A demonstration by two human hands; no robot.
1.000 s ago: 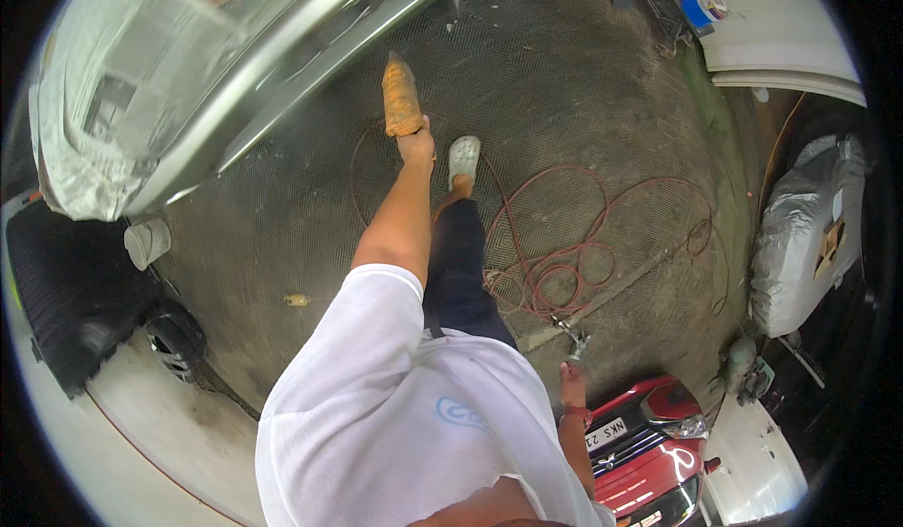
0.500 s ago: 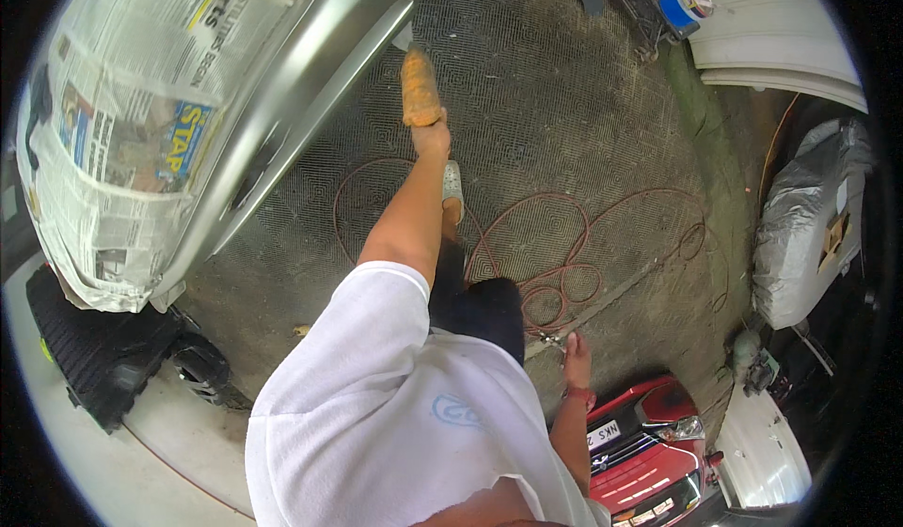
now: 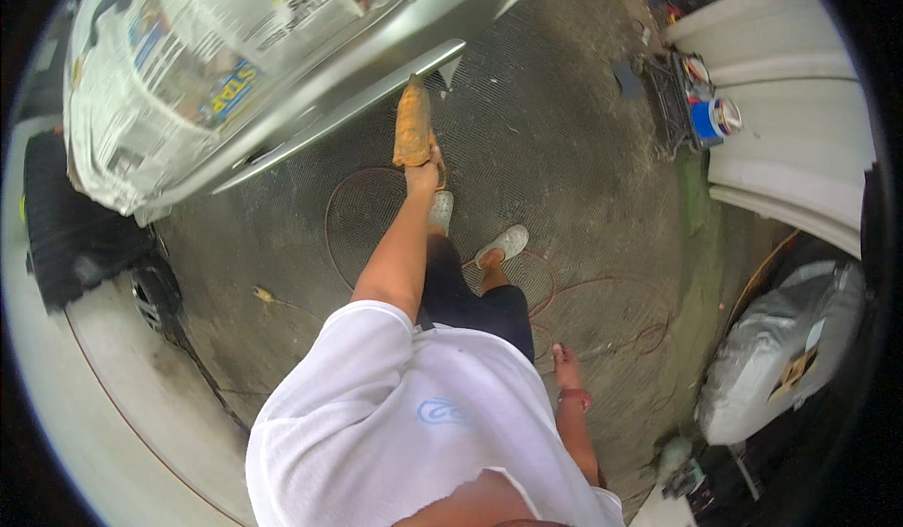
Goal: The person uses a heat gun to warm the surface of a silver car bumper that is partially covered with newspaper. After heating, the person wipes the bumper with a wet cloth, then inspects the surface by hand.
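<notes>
My left hand [image 3: 422,170] is closed around the handle of a worn orange tool with a long rounded body [image 3: 412,130]; its exact kind is not plain. The tool's tip points away from me, close to the lower edge of a glossy silver vehicle panel [image 3: 376,49]. Whether the tip touches the panel cannot be told. My right hand [image 3: 566,367] hangs low at my right side, fingers curled in, and anything inside it is hidden. Masking newspaper [image 3: 202,57] covers the surface above the silver panel.
A thin reddish hose [image 3: 602,283] loops over the textured floor around my feet. A corded plug [image 3: 265,294] lies left. A blue bucket [image 3: 710,118] stands in a black frame far right. Nearer right sits a bulky silver-grey cover [image 3: 771,358]; black ribbed matting [image 3: 80,217] is left.
My view has shifted, and the red car is out of sight. The orange tool is still in my left hand. Both my shoes now show. The metal fitting by my right hand no longer shows.
</notes>
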